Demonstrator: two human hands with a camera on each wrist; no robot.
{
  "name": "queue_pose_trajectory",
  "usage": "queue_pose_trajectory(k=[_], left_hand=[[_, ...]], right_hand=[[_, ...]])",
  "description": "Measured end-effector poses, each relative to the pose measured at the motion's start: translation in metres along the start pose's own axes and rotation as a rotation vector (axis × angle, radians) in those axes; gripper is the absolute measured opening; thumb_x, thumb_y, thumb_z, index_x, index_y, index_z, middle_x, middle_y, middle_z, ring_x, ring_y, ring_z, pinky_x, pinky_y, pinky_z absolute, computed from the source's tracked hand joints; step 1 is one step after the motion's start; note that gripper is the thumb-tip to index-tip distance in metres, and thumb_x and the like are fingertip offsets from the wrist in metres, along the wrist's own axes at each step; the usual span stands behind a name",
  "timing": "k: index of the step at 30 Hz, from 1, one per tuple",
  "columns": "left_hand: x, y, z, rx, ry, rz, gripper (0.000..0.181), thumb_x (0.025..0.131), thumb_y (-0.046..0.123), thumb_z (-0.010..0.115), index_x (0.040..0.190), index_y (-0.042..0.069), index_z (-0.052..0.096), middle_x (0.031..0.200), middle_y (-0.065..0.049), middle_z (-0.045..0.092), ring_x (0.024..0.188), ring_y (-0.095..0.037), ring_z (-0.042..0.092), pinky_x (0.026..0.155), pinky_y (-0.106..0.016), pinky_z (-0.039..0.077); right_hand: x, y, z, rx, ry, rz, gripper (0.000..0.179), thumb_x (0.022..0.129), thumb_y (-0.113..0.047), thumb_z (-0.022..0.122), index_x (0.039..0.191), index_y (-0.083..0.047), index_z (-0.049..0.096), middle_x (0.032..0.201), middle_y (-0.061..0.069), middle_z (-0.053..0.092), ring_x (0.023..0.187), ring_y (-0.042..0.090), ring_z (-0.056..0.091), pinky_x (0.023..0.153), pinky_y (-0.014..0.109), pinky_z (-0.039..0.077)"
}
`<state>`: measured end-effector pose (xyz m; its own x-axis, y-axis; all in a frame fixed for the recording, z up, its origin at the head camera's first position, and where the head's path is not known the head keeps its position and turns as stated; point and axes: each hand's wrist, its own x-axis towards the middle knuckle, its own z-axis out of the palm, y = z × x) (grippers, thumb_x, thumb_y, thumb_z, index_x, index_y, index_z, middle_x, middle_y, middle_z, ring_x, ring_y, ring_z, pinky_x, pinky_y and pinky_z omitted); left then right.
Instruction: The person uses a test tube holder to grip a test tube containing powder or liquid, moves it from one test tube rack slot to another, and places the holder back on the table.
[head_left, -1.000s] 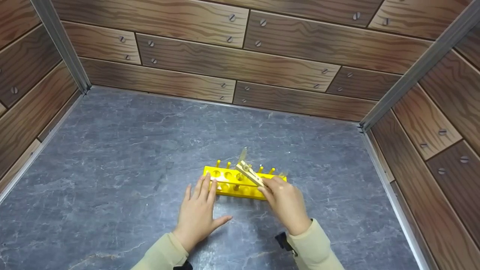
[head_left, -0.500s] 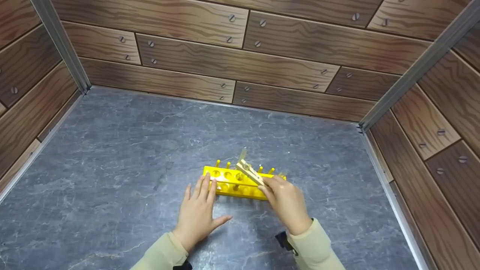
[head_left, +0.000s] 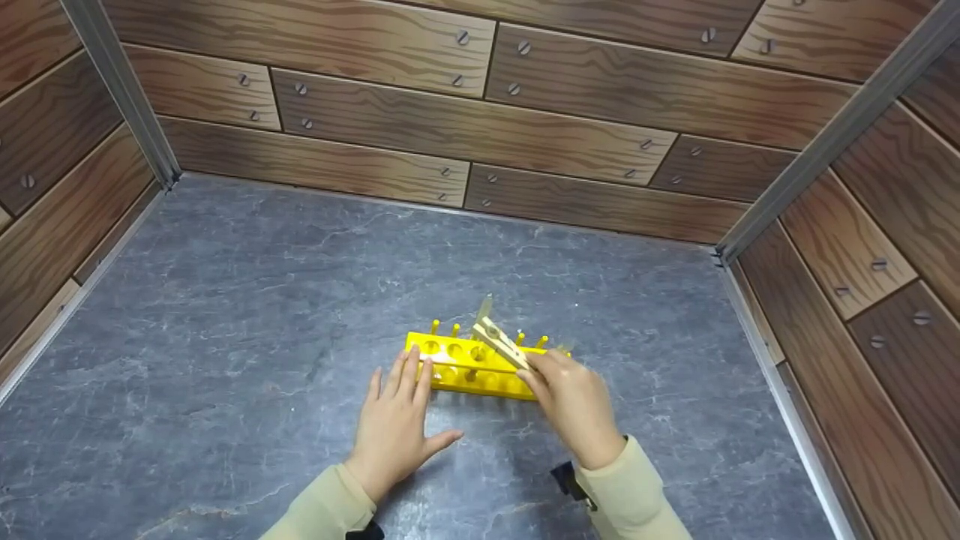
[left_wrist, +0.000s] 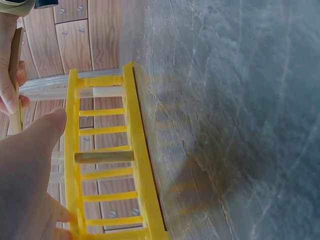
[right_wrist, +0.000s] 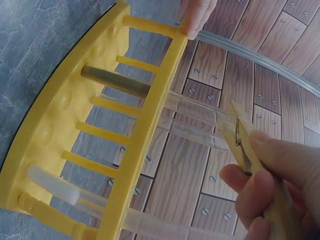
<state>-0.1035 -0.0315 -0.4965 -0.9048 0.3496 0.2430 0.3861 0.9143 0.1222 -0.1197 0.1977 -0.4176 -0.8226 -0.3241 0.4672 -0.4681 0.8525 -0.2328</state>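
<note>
A yellow test tube rack (head_left: 510, 391) stands on the floor surface in the head view. My right hand (head_left: 576, 409) grips a wooden test tube holder (head_left: 501, 346) by its handle. In the right wrist view, the holder's jaws meet the upper part of a glass test tube (right_wrist: 195, 107) with dark brownish liquid at its bottom; that tube stands in the rack. My left hand (head_left: 396, 431) rests straight fingers on the rack's left end, thumb spread away. A second clear tube (right_wrist: 192, 134) stands close by. Another tube with white contents (right_wrist: 55, 185) is at the rack's right end.
Yellow pegs (head_left: 436, 327) rise along the rack's back edge. Beneath lies a grey marbled surface (head_left: 247, 300). Wood-patterned walls (head_left: 375, 142) with metal edging enclose the back and both sides.
</note>
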Motion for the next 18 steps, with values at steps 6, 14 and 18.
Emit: queue_pose_trajectory(k=[6, 14, 18], left_hand=[[0.0007, 0.0000, -0.0002, 0.004, 0.002, 0.001, 0.099, 0.078, 0.074, 0.048, 0.144, 0.001, 0.032, 0.150, -0.022, 0.022, 0.137, -0.034, 0.023, 0.104, -0.057, 0.025], [0.0002, 0.0001, 0.0008, 0.030, 0.007, 0.000, 0.100, 0.078, 0.076, 0.044, 0.144, 0.001, 0.032, 0.150, -0.022, 0.022, 0.137, -0.034, 0.023, 0.104, -0.056, 0.026], [0.0000, 0.0003, 0.0003, 0.034, 0.004, 0.002, 0.100, 0.079, 0.076, 0.042, 0.144, 0.001, 0.032, 0.150, -0.021, 0.021, 0.137, -0.034, 0.022, 0.104, -0.056, 0.027]], right_hand=[[0.0007, -0.0001, -0.0007, -0.010, 0.003, -0.001, 0.017, 0.081, -0.020, 0.072, 0.093, -0.007, 0.072, 0.072, -0.001, 0.060, 0.053, 0.007, 0.044, 0.048, 0.023, 0.043], [-0.0001, 0.0000, -0.0016, -0.015, 0.020, -0.018, 0.018, 0.080, -0.019, 0.073, 0.093, -0.006, 0.072, 0.073, -0.001, 0.061, 0.052, 0.006, 0.044, 0.046, 0.021, 0.042], [-0.0001, 0.0008, -0.0020, -0.020, 0.044, -0.033, 0.020, 0.080, -0.021, 0.073, 0.093, -0.006, 0.071, 0.073, 0.000, 0.061, 0.051, 0.006, 0.043, 0.045, 0.021, 0.041]])
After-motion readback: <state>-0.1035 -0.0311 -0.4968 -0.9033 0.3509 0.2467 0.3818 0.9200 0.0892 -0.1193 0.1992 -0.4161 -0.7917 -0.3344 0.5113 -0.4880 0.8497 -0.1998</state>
